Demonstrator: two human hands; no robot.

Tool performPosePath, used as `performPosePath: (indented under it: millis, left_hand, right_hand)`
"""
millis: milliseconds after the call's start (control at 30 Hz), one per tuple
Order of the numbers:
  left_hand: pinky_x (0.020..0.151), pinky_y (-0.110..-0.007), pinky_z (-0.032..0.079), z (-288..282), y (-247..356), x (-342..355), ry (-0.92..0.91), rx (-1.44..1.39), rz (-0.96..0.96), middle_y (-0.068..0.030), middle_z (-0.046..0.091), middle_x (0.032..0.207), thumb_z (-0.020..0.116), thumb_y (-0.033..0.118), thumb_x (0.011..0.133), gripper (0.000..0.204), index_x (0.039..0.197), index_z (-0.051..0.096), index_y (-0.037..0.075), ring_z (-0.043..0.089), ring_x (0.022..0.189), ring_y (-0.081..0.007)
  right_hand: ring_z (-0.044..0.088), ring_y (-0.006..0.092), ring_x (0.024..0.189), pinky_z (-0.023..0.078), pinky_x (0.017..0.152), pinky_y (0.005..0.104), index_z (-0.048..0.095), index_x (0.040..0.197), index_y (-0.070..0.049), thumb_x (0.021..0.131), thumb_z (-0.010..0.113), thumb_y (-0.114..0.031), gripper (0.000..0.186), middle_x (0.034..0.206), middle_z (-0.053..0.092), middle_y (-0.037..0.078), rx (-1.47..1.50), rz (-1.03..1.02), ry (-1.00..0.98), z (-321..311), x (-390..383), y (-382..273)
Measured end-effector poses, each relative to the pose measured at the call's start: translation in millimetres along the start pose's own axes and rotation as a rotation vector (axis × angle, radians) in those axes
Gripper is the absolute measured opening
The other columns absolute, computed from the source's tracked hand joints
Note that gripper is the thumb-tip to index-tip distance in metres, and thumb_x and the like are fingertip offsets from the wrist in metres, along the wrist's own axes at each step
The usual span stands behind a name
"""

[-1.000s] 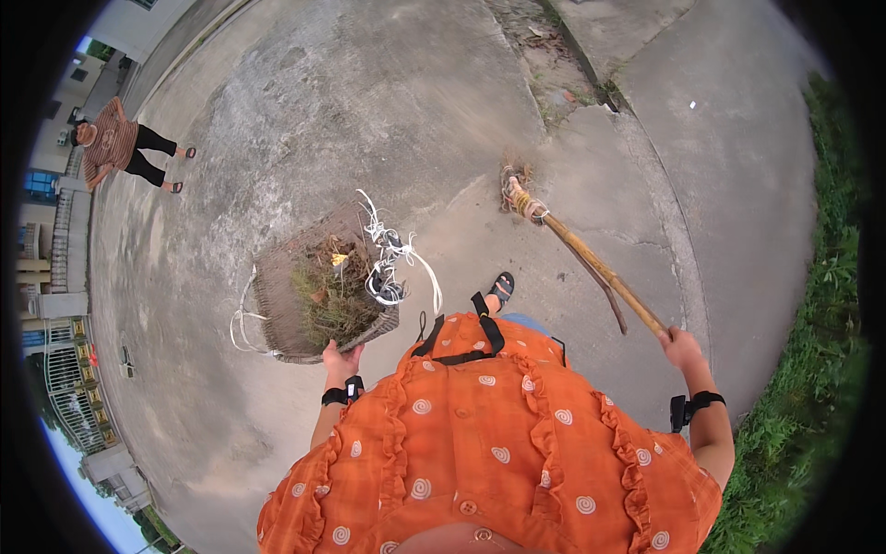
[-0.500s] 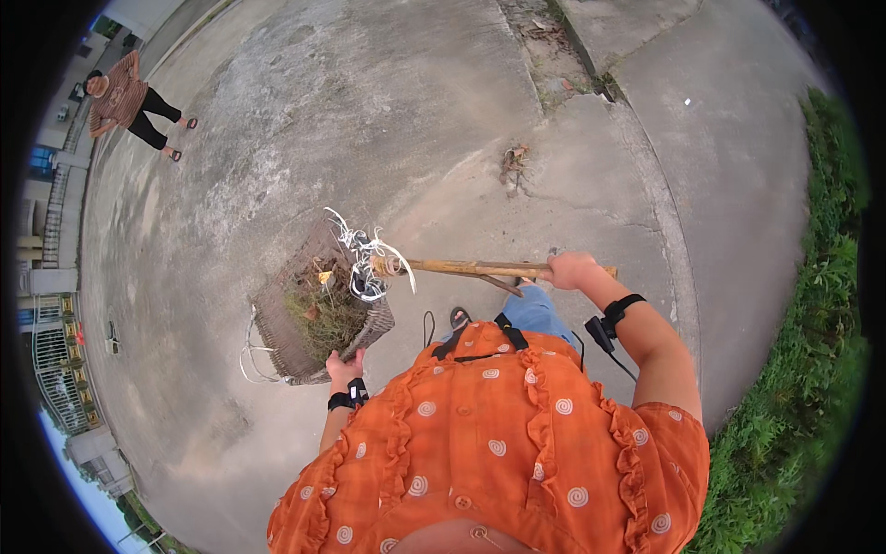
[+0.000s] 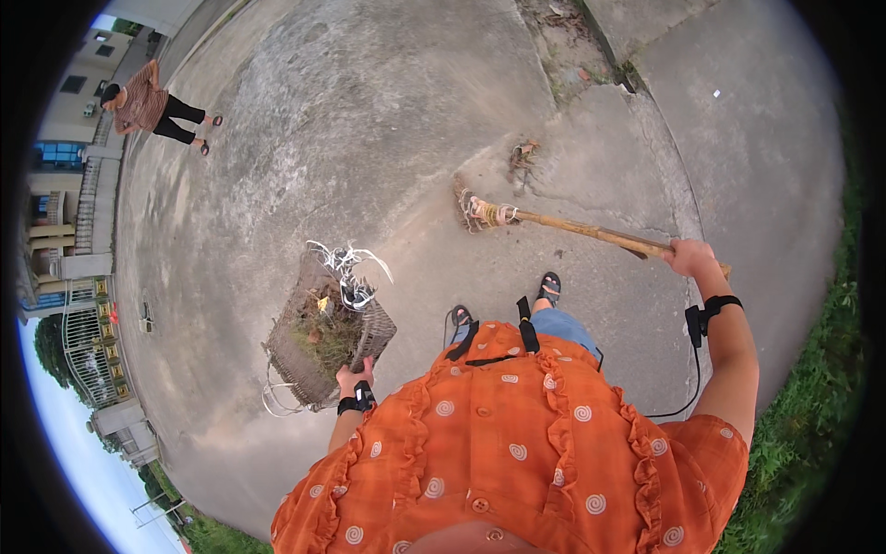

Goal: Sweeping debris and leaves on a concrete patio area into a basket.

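Note:
A woven basket [image 3: 289, 355] at left center holds dry leaves and green grass, with a tangle of white cord [image 3: 349, 268] on its far edge. My left hand [image 3: 356, 376] is closed on the near side of its rim. My right hand [image 3: 690, 257], out to the right, grips the wooden handle of a broom [image 3: 591, 231]. Its short, ragged head [image 3: 478, 212] is down on the concrete, apart from the basket. Just beyond the head lies a small heap of dead leaves [image 3: 523, 159].
A person [image 3: 148, 108] in a striped top stands at the far left, near houses and a metal gate [image 3: 89, 342]. A debris-filled gap [image 3: 572, 42] breaks the concrete ahead. Green plants [image 3: 794, 452] line the right side. My sandaled feet [image 3: 549, 288] are below the broom.
My right hand has swung the broom away from the basket to the right and forward, its head now on the ground near the leaf heap. My left hand keeps hold of the basket.

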State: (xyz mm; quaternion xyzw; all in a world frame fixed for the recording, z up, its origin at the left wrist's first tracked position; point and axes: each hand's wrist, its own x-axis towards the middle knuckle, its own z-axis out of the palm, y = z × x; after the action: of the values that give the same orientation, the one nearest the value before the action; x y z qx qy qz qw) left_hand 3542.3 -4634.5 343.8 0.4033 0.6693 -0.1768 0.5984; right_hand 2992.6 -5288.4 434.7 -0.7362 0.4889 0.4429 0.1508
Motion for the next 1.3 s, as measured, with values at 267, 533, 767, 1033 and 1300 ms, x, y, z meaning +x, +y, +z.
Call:
performPosePath:
  millis: [267, 533, 767, 1033, 1300]
  left_hand:
    - [0.092, -0.037, 0.058, -19.7, 43.0, -14.8, -0.123, 0.153, -0.095, -0.0178, 0.047, 0.146, 0.045, 0.034, 0.104, 0.053, 0.145, 0.041, 0.001, 0.05, 0.128, -0.0376]
    - [0.099, -0.045, 0.054, -43.6, 117.7, -2.7, -0.099, 0.301, 0.016, -0.0206, 0.035, 0.154, 0.047, 0.032, 0.103, 0.055, 0.149, 0.033, 0.004, 0.043, 0.135, -0.0412]
    - [0.099, -0.051, 0.052, -81.7, 171.7, 70.3, -0.263, 0.364, 0.033, -0.028, 0.029, 0.154, 0.051, 0.033, 0.101, 0.056, 0.146, 0.033, 0.004, 0.04, 0.134, -0.0468]
    - [0.101, -0.049, 0.051, -99.1, 181.8, 121.0, -0.333, 0.447, 0.107, -0.0283, 0.04, 0.144, 0.045, 0.04, 0.102, 0.054, 0.139, 0.04, 0.001, 0.046, 0.126, -0.0455]
    - [0.097, -0.047, 0.054, -77.6, 187.7, 141.2, -0.162, 0.388, 0.082, -0.0285, 0.034, 0.151, 0.05, 0.033, 0.102, 0.058, 0.145, 0.034, -0.002, 0.044, 0.131, -0.0465]
  right_hand:
    - [0.068, 0.0354, 0.092, 0.053, 0.081, 0.0464, 0.07, 0.101, -0.01, 0.09, 0.064, -0.043, 0.036, 0.09, 0.072, 0.014, -0.078, 0.023, 0.236, -82.0, -149.5, 45.7]
    - [0.069, 0.0351, 0.09, 0.054, 0.08, 0.0463, 0.068, 0.099, -0.009, 0.089, 0.064, -0.044, 0.036, 0.091, 0.072, 0.014, -0.06, 0.282, 0.461, -4.7, -314.1, 20.9]
    - [0.071, 0.0314, 0.098, 0.056, 0.083, 0.0428, 0.068, 0.103, -0.007, 0.092, 0.062, -0.038, 0.033, 0.102, 0.073, 0.013, -0.007, 0.415, 0.447, 126.7, -283.1, -85.1]
    - [0.072, 0.0358, 0.089, 0.057, 0.078, 0.0434, 0.069, 0.098, 0.005, 0.074, 0.067, -0.016, 0.032, 0.093, 0.072, 0.024, 0.582, 0.2, 0.1, 301.5, -162.5, -215.1]
    - [0.068, 0.0291, 0.056, 0.053, 0.051, 0.0424, 0.06, 0.075, 0.009, 0.075, 0.067, -0.006, 0.017, 0.069, 0.065, 0.019, 1.388, 0.158, -0.144, 323.2, -107.9, -319.3]
